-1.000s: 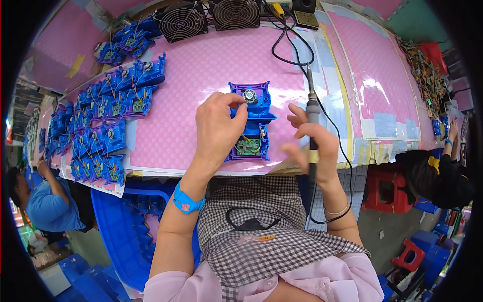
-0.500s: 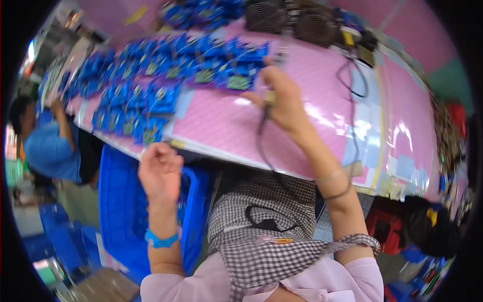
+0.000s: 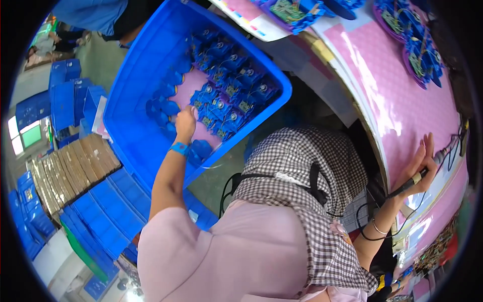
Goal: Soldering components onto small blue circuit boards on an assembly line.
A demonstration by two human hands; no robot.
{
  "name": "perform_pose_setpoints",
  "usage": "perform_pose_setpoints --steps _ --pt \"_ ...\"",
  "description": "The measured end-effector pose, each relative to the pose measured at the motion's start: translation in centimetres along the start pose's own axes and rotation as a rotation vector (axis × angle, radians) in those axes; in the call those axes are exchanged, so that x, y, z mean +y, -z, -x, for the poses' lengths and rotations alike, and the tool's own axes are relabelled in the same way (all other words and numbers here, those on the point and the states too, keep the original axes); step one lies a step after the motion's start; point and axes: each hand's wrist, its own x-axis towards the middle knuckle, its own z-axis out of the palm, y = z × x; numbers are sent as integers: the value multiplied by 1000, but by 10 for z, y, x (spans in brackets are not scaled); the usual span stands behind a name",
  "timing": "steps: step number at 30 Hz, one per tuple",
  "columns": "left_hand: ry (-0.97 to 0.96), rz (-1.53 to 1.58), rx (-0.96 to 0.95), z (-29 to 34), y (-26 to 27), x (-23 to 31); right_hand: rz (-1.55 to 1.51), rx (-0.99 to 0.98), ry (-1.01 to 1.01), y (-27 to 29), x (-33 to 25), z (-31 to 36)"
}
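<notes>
At far left, blue crates (image 3: pixel 64 100) stand on the floor, apart from the large blue bin (image 3: pixel 143 75). Inside the bin, loose blue plastic shells (image 3: pixel 163 106) cluster by its left wall, with more toward its near end. Just right of that cluster, the left hand (image 3: pixel 186 123) reaches down over the pink sheet (image 3: pixel 188 88) lining the bin. Its fingers are curled — whether they pinch a part, I can't make out. Next come the wired blue housings (image 3: pixel 219 106), the things being handled, set in close rows toward the bin's right rim, with the hand at the edge of the nearest row.

Farther right, another wired housing (image 3: pixel 289 11) lies by the left end of the table (image 3: pixel 362 60), and more housings (image 3: pixel 420 55) sit toward its far edge. At far right, near the table's front edge, the right hand (image 3: pixel 418 171) is wrapped around a soldering iron (image 3: pixel 416 178), some fingers extended.

The step in hand looks like reaching into the bin at the housings, with soldering paused. The next move seems to call for a sure hold on one piece without snagging its neighbours' wires — and for keeping the iron clear.
</notes>
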Motion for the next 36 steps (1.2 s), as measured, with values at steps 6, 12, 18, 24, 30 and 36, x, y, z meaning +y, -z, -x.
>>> perform_pose_setpoints --steps 6,12,18,24,30,36 --pt "249 -267 -360 67 10 -139 215 -38 111 7 -1 3" --pt "194 -72 -546 94 -63 -104 236 -59 133 5 -3 -1" --pt "560 49 -486 68 -102 -62 185 -57 102 5 11 -7" --pt "515 109 -439 58 -126 -69 70 50 37 21 2 -29" --pt "200 954 -342 43 -20 -54 365 238 -118 63 -27 -23" --pt "-403 1541 -404 63 220 156 -199 325 -39 115 -33 -24"
